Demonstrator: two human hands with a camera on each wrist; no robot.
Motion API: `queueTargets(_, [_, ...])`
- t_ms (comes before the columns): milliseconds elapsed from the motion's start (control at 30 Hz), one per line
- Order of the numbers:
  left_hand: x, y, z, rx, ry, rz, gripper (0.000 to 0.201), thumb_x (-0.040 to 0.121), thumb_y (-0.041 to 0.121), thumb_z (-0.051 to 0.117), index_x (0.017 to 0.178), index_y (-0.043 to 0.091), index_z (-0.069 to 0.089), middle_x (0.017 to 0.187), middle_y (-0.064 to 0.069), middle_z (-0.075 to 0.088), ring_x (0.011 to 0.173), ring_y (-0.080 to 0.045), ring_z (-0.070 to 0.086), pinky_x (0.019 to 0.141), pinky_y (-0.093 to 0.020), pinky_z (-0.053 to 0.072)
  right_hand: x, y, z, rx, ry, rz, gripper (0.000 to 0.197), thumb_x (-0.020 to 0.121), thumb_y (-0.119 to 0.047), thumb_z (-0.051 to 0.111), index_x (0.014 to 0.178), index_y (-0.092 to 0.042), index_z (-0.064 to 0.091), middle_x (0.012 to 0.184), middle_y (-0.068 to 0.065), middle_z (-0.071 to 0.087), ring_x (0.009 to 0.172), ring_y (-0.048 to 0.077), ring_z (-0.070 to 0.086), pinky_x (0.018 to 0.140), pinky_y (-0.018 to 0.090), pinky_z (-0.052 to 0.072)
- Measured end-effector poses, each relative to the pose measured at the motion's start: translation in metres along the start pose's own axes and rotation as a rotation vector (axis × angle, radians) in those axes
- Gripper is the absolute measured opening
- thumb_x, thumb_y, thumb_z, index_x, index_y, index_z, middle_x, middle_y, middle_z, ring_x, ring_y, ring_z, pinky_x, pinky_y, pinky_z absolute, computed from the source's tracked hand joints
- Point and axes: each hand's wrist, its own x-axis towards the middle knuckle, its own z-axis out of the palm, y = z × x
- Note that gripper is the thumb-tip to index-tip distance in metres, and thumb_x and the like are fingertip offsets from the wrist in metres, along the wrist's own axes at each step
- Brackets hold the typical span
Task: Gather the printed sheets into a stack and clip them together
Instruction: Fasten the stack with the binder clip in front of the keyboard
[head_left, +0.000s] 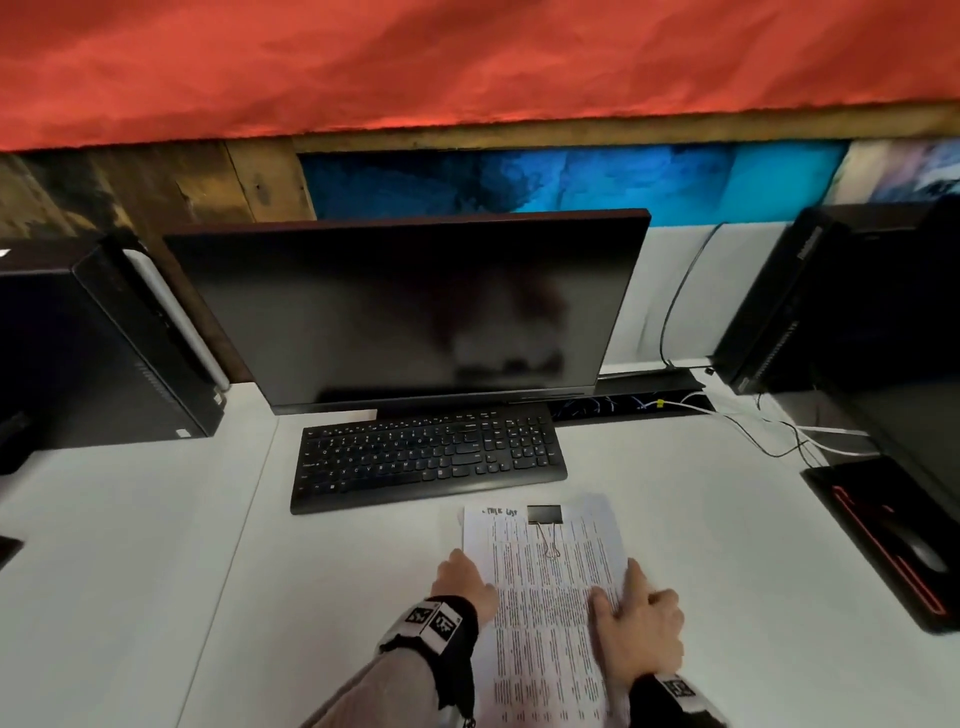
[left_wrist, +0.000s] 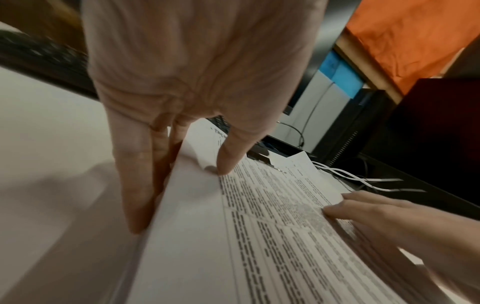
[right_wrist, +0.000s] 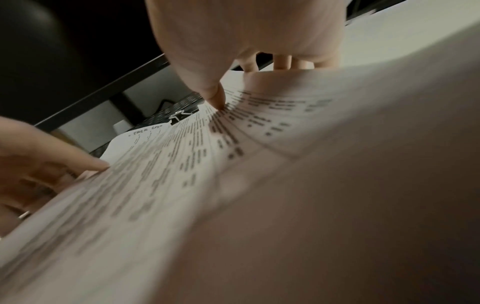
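The printed sheets (head_left: 545, 613) lie in one stack on the white desk (head_left: 156, 545), just in front of the keyboard. A black binder clip (head_left: 544, 514) sits on the stack's far edge, its wire handles folded down onto the top page. My left hand (head_left: 470, 574) holds the stack's left edge, thumb on top and fingers (left_wrist: 137, 185) along and under the edge. My right hand (head_left: 623, 592) holds the right edge, its thumb (right_wrist: 210, 90) pressing the print and fingers beyond the edge. The sheets (right_wrist: 182, 164) bow upward near the right wrist.
A black keyboard (head_left: 426, 457) and a dark monitor (head_left: 405, 312) stand behind the stack. Black computer towers flank them at left (head_left: 93, 353) and right (head_left: 831, 301). Cables (head_left: 779, 426) trail at the back right. A mouse rests on a black pad (head_left: 893, 545) at the right.
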Motion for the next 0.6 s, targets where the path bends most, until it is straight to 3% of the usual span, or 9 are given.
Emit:
queueTargets(167, [-0.003, 0.055, 0.033, -0.009, -0.153, 0.108, 0.052, 0.087, 0.02, 0.055, 0.134, 0.006, 0.034, 0.132, -0.009, 0.046, 0.121, -0.025, 0.05, 0.094, -0.025, 0.044, 0.03, 0.043, -0.037, 0.067, 0.016, 0.163, 0.071, 0.089, -0.054, 0.044, 0.149, -0.033, 0.012, 0.133, 0.019, 0.034, 0.123, 0.038, 0.037, 0.098, 0.053, 0.036])
queueTargets(233, [-0.002, 0.078, 0.043, -0.065, -0.211, 0.142, 0.05, 0.082, 0.022, 0.056, 0.128, 0.006, 0.041, 0.126, -0.009, 0.05, 0.114, -0.027, 0.054, 0.092, -0.03, 0.05, 0.05, 0.06, -0.05, 0.09, 0.014, 0.181, 0.072, 0.089, -0.05, 0.049, 0.148, -0.026, 0.015, 0.132, 0.021, 0.036, 0.123, 0.04, 0.038, 0.1, 0.054, 0.036])
queueTargets(333, [0.007, 0.102, 0.056, -0.249, -0.291, 0.171, 0.05, 0.072, 0.025, 0.057, 0.119, 0.009, 0.049, 0.118, -0.009, 0.058, 0.105, -0.026, 0.06, 0.09, -0.041, 0.054, 0.08, 0.074, -0.075, 0.222, 0.017, 0.195, 0.076, 0.083, -0.041, 0.056, 0.144, -0.006, 0.028, 0.131, 0.027, 0.046, 0.121, 0.042, 0.043, 0.101, 0.047, 0.037])
queueTargets(467, [0.013, 0.124, 0.054, -0.498, -0.408, 0.114, 0.044, 0.087, 0.018, 0.053, 0.13, 0.014, 0.042, 0.126, -0.005, 0.05, 0.111, -0.024, 0.05, 0.094, -0.042, 0.048, 0.11, 0.074, -0.105, 0.365, 0.018, 0.154, 0.073, 0.065, -0.038, 0.053, 0.121, 0.009, 0.056, 0.119, 0.028, 0.059, 0.113, 0.039, 0.051, 0.098, 0.04, 0.04])
queueTargets(533, [0.016, 0.129, 0.05, -0.596, -0.456, 0.074, 0.048, 0.091, 0.02, 0.052, 0.136, 0.02, 0.037, 0.135, -0.002, 0.045, 0.116, -0.022, 0.045, 0.093, -0.045, 0.045, 0.124, 0.071, -0.113, 0.43, -0.025, 0.141, 0.062, 0.069, -0.033, 0.064, 0.115, 0.009, 0.061, 0.114, 0.023, 0.062, 0.109, 0.035, 0.052, 0.097, 0.038, 0.039])
queueTargets(600, [0.022, 0.131, 0.045, -0.654, -0.483, 0.065, 0.048, 0.093, 0.022, 0.052, 0.138, 0.021, 0.037, 0.139, -0.001, 0.043, 0.116, -0.02, 0.044, 0.095, -0.047, 0.045, 0.14, 0.066, -0.116, 0.493, -0.086, 0.146, 0.056, 0.08, -0.025, 0.068, 0.126, 0.005, 0.055, 0.127, 0.019, 0.057, 0.121, 0.035, 0.049, 0.104, 0.039, 0.035])
